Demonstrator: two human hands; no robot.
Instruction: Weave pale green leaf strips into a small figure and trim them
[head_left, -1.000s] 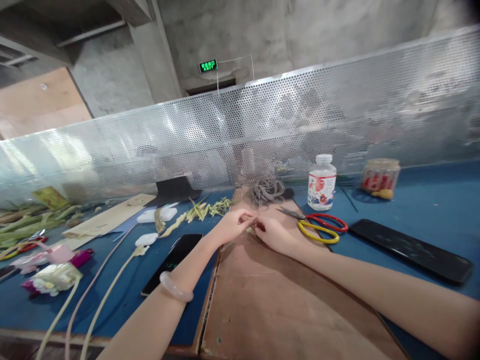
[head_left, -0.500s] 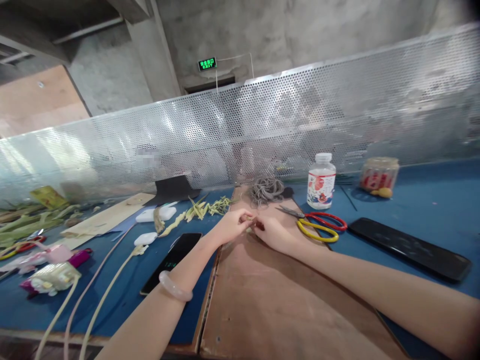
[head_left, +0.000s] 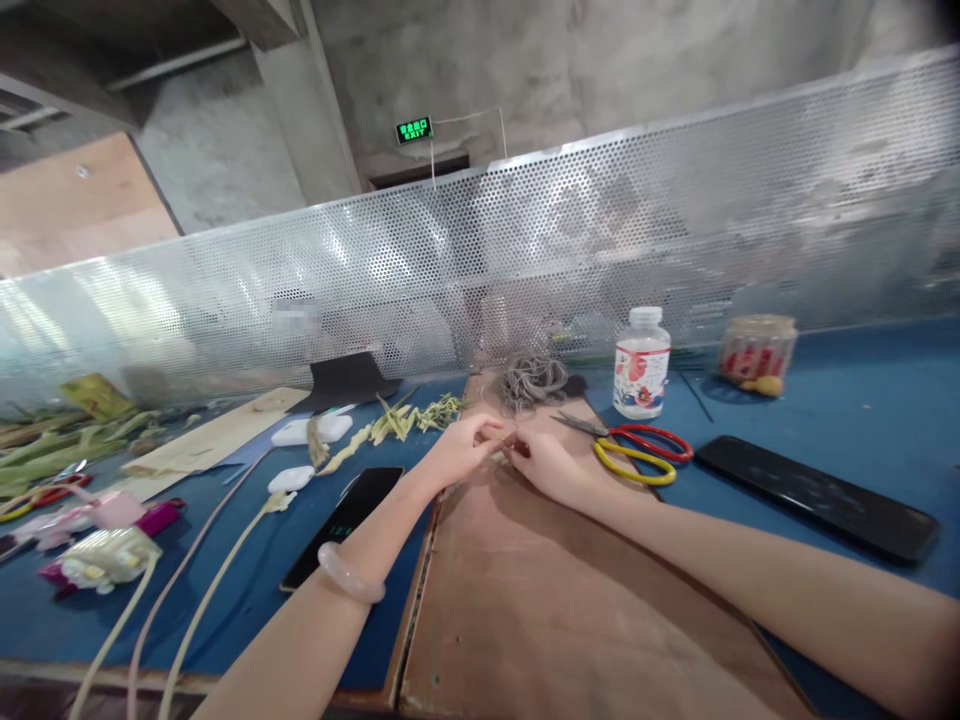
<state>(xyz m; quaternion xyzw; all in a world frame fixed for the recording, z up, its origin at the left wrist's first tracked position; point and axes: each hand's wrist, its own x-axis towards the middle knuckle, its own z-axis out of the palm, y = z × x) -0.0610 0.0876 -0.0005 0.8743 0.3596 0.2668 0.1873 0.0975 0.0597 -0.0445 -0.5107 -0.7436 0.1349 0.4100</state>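
Above the brown wooden board [head_left: 495, 590], my left hand [head_left: 470, 447] and my right hand [head_left: 546, 462] meet fingertip to fingertip. Both are closed in a pinch. A small pale piece shows just under the fingertips, too little of it to name. Behind the hands lies a loose coil of grey cord [head_left: 534, 382]. Scissors [head_left: 637, 447] with one red and one yellow handle rest right of my right hand. Braided pale-green pieces of leaf or husk [head_left: 397, 418] lie beyond my left hand on the blue tabletop.
Right of the board stand a white-capped bottle [head_left: 642, 365] and a jar [head_left: 757, 350], with a black tray-like slab [head_left: 817, 498] nearer. On the left are a phone [head_left: 345, 525], a white case [head_left: 291, 479], cables, a power strip [head_left: 109, 558] and husks [head_left: 67, 445]. A perforated metal screen [head_left: 375, 260] closes the back.
The fingers of both hands have shifted slightly at the meeting point, the left ones a little straighter. Everything on the table lies as before.
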